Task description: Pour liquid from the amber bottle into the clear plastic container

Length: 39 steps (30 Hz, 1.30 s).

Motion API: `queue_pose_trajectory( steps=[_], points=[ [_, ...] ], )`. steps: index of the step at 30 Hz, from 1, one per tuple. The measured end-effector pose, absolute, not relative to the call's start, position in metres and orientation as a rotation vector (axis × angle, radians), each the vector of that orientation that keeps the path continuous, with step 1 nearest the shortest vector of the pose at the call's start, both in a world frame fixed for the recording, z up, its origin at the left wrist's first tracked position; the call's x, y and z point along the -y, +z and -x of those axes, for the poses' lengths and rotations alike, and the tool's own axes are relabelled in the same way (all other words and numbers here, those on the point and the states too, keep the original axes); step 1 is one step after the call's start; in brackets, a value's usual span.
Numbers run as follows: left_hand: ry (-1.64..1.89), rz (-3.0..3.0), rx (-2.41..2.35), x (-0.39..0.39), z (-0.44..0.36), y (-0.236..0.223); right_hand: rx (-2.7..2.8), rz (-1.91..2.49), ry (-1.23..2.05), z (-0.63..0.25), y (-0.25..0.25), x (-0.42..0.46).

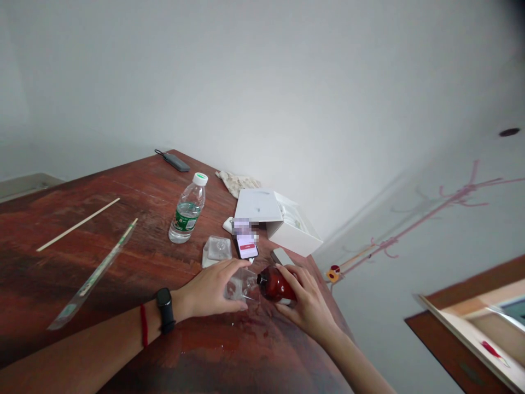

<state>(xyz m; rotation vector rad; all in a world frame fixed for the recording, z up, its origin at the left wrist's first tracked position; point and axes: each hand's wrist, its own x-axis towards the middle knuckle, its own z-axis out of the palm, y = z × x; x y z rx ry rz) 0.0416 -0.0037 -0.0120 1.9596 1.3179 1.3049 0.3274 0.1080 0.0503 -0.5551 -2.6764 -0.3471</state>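
My left hand [211, 290] rests over a small clear plastic piece [240, 287] and grips it against the wooden table. It wears a black smartwatch [165, 310] and a red wrist string [144, 326]. My right hand [307, 301] holds a dark reddish-brown glass bottle [278, 284], which lies on its side with its neck pointing left, close to the clear piece. The two hands nearly meet around these objects. Just beyond them lies a smartphone [247, 249] with a lit screen, partly blurred out.
A clear plastic tray [216, 250], an open white box [279, 219], a water bottle [186, 210], and a cloth [238, 183] stand beyond the hands. Two chopsticks, one sleeved [94, 273], one bare [77, 224], lie left. The table's right edge [328, 295] drops off nearby.
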Motion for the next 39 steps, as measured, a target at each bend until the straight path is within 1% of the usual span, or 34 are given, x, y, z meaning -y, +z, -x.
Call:
queue_pose_trajectory(
  steps=[11, 24, 39],
  points=[
    [1.272, -1.963, -1.347, 0.005, -0.041, -0.009, 2.759, 0.514, -0.398, -0.323, 0.071, -0.106],
    [1.268, -1.982, -1.311, 0.005, -0.040, -0.007, 2.779, 0.480, -0.490, -0.321, 0.081, -0.103],
    [1.295, -2.029, -1.252, 0.005, -0.040, -0.007, 2.819, 0.442, -0.513, -0.322, 0.086, -0.106]
  ],
)
